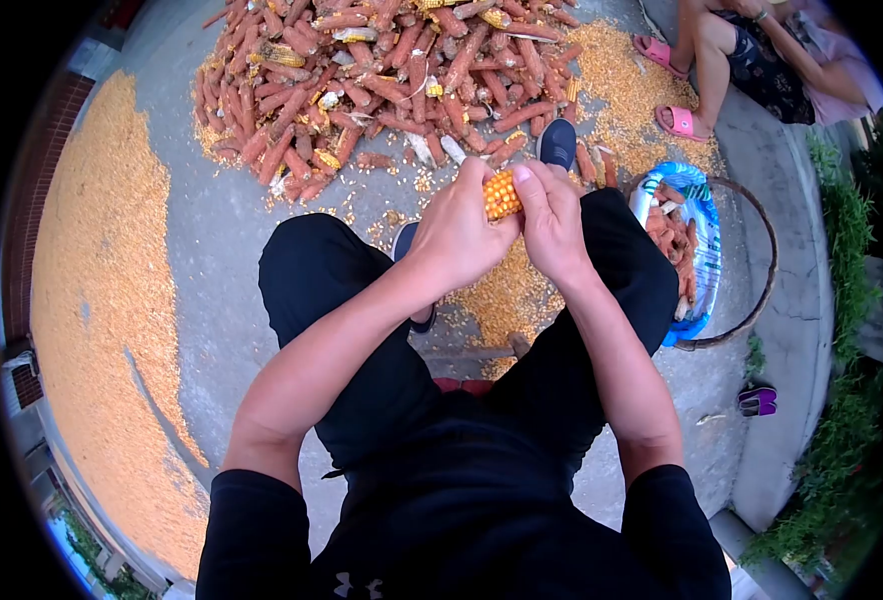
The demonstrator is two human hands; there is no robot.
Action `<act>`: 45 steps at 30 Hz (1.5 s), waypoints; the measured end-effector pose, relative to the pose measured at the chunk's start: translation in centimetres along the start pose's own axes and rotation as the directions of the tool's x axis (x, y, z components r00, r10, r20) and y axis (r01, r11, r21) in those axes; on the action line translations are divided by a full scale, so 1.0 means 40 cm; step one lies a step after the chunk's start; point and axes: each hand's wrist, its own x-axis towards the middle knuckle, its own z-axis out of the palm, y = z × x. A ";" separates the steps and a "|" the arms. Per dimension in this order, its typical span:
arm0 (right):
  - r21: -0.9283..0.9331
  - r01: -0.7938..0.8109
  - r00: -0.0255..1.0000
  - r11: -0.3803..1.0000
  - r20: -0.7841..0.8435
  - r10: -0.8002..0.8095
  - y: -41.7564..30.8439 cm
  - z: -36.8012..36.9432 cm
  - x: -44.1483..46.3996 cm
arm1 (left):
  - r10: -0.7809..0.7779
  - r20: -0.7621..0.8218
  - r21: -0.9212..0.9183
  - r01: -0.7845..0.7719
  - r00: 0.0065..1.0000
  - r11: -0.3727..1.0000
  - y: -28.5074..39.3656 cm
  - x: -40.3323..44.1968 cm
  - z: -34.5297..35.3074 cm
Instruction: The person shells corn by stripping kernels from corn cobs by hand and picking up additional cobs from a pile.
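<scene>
Between my two hands is an ear of corn [503,195] with yellow kernels on the part that shows. My left hand [462,225] is closed around one end of it. My right hand [554,220] grips the other side, its thumb pressed on the kernels. Most of the ear is covered by my fingers. Below my hands, loose corn kernels [507,300] lie on the ground between my legs. Just beyond them rises a big heap of reddish corn cobs [382,80], a few with kernels still on.
To the right stands a basket with a blue-and-white lining [704,260] and a curved handle, holding cobs. A wide spread of kernels [107,330] covers the left ground. Another person [752,50] in pink sandals sits at upper right. Purple shoes [758,401] lie near the plants.
</scene>
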 end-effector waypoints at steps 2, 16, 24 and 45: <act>-0.028 0.065 0.998 0.997 0.008 -0.065 -0.005 0.003 -0.007 | -0.017 0.096 -0.206 0.036 0.995 0.978 -0.031 0.010 0.010; 0.346 -0.280 0.951 0.896 0.225 0.210 0.009 -0.014 -0.014 | -0.007 0.088 -0.215 0.026 0.996 0.976 -0.032 0.014 -0.008; 0.076 0.011 0.998 0.997 -0.056 -0.006 0.011 0.037 -0.007 | -0.023 0.044 0.021 0.022 0.999 1.000 -0.019 -0.003 -0.005; -0.045 0.124 0.991 0.991 -0.036 -0.125 -0.013 0.023 -0.015 | 0.100 0.193 -0.458 0.000 0.976 0.889 -0.082 0.016 0.020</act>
